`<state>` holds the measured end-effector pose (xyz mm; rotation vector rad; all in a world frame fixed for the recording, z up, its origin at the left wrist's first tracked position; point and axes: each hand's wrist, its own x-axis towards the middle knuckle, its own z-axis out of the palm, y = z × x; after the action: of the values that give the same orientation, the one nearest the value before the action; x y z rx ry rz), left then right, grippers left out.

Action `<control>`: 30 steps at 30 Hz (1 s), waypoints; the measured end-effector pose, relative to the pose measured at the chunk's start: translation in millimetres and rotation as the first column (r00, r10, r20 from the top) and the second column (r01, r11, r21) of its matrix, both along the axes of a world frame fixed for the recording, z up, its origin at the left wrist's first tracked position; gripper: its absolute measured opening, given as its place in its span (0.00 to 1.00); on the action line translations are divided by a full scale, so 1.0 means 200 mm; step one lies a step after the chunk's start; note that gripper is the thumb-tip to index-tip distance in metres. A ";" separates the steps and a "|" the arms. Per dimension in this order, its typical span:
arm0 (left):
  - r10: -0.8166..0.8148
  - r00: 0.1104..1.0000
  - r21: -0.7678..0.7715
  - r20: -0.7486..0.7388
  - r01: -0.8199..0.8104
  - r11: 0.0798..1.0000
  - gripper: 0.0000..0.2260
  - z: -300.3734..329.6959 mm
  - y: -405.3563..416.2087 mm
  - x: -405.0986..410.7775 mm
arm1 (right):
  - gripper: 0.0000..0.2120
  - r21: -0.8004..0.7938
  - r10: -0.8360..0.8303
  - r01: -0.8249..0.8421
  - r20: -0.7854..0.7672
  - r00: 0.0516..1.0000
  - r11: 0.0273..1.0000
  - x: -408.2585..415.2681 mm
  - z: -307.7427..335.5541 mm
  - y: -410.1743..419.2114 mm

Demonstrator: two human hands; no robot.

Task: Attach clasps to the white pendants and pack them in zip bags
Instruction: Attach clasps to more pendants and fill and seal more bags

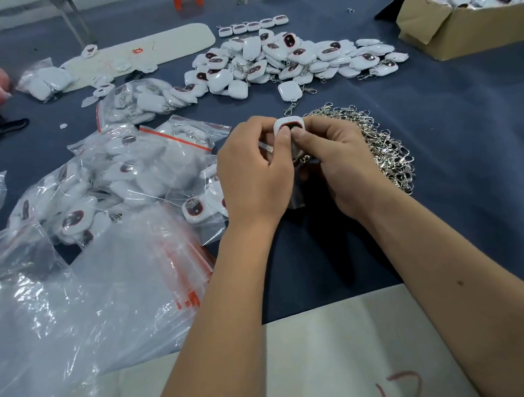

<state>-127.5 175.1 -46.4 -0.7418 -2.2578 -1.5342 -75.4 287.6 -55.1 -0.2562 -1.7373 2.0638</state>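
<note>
Both hands meet over the blue table, holding one white pendant point(288, 125) with a dark red window between them. My left hand point(253, 170) pinches its left edge with thumb and fingers. My right hand point(337, 161) pinches its right side; a bit of metal clasp shows below the pendant, mostly hidden by the fingers. A heap of silver clasps point(378, 144) lies just right of my right hand. A pile of pendants with clasps point(288, 59) lies farther back. Filled zip bags point(129, 176) sit left of my left hand, and empty zip bags point(151, 268) lie nearer.
A cardboard box point(462, 28) of pendants stands at the back right. A row of pendants point(252, 25) and a white board point(142, 52) lie at the back. Loose clear plastic point(23, 304) covers the near left. A pale board point(335, 352) lies at the near edge.
</note>
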 end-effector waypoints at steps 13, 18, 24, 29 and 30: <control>0.029 0.995 0.089 0.096 -0.037 0.995 0.04 0.02 0.02 0.03 | 0.04 -0.070 0.016 -0.018 -0.021 1.000 0.997 0.01 0.00 -0.01; 0.075 0.991 0.157 0.112 -0.092 0.983 0.03 0.02 0.02 0.03 | 0.07 -0.041 0.041 -0.042 -0.028 0.999 0.998 0.01 0.00 -0.01; 0.058 0.997 0.124 0.056 -0.064 0.990 0.06 0.01 0.02 0.02 | 0.10 0.030 -0.048 0.049 -0.029 0.998 0.998 0.00 -0.02 0.00; 0.128 0.992 0.085 0.014 -0.128 0.988 0.07 0.01 0.01 0.02 | 0.08 -0.029 -0.170 0.169 -0.026 0.985 0.985 -0.02 -0.03 0.02; 0.136 0.991 0.063 0.007 -0.136 0.989 0.08 0.02 0.01 0.02 | 0.07 -0.033 -0.185 0.184 -0.029 0.982 0.982 -0.02 -0.03 0.02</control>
<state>-124.0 176.8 -43.2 -0.5565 -2.2013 -1.5346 -79.6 291.5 -61.3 -0.3772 -1.6008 1.9510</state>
